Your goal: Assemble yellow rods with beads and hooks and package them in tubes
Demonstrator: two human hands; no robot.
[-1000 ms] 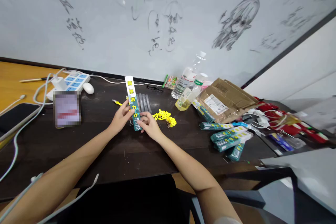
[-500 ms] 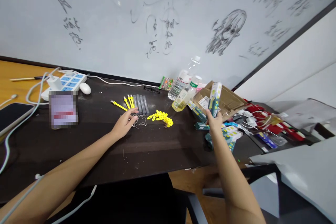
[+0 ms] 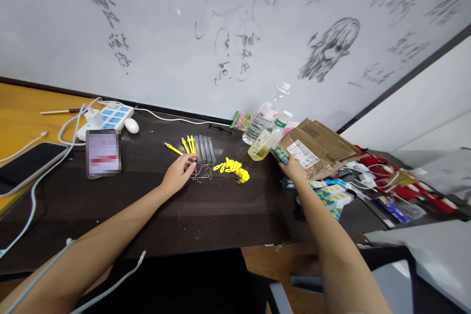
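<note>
My left hand (image 3: 178,174) rests on the dark table with its thumb and forefinger apart, holding nothing I can see. By its fingertips are thin bent metal wires (image 3: 203,173), and just behind lie several clear tubes (image 3: 204,149) in a row. Yellow sticks with metal ends (image 3: 190,143) lie beside the tubes. A heap of small yellow plastic pieces (image 3: 232,166) sits right of the wires. My right hand (image 3: 294,170) reaches to a teal-and-yellow printed box (image 3: 280,155) at the left edge of a brown cardboard package (image 3: 320,144); its fingertips are partly hidden, so their grip is unclear.
More teal-and-white boxes (image 3: 333,196) lie under my right forearm. A large water bottle (image 3: 259,122) and a bottle of yellow drink (image 3: 262,143) stand behind. To the left are a power strip (image 3: 116,117), a phone (image 3: 27,167) and loose cables. A whiteboard (image 3: 165,59) backs the table.
The teal-and-white box my right hand held upright is no longer raised. That hand has come lower, against the package's left edge, baring its white label. My left hand stays by the wires.
</note>
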